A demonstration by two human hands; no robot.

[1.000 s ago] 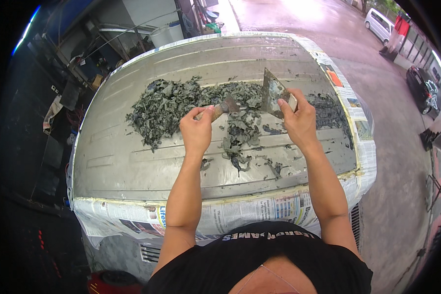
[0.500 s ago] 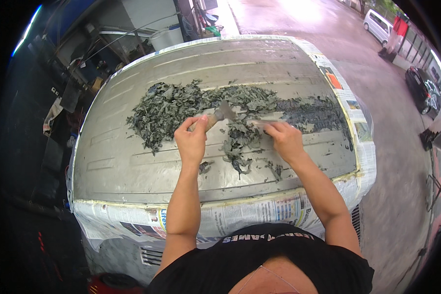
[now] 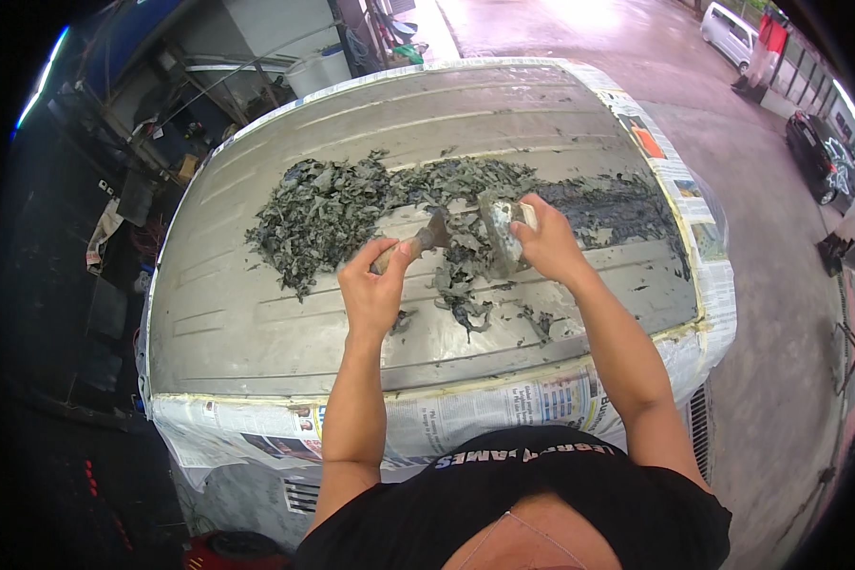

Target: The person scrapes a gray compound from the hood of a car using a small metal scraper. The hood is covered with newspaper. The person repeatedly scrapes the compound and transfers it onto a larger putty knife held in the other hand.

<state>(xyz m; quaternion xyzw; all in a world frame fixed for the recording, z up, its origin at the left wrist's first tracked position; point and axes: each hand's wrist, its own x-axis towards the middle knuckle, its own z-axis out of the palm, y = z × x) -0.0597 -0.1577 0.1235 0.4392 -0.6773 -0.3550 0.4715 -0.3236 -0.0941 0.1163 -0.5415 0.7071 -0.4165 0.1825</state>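
My left hand [image 3: 370, 290] is closed round the wooden handle of a paint scraper [image 3: 434, 234]; its metal blade points right over the loose flakes. Facing it, my right hand [image 3: 553, 247] grips a broad, flat scraper [image 3: 500, 237] with a pale, stained handle, tilted so its face shows. The two tools are close together above peeled dark paint [image 3: 464, 304]. A large heap of grey-black paint peelings [image 3: 313, 223] lies to the left and behind, on the ribbed grey vehicle roof [image 3: 247, 332]. Softened dark paint [image 3: 603, 214] streaks the right side.
Taped newspaper [image 3: 456, 418] borders the roof on its near, right and far sides. A white bucket [image 3: 318, 71] stands beyond the far left. Rightward lie a concrete yard [image 3: 769, 285], a dark car [image 3: 817, 161] and a silver van [image 3: 729, 36].
My right hand has turned its scraper from edge-on to showing its broad face. My left hand has lowered slightly, its scraper's blade now nearer the right one.
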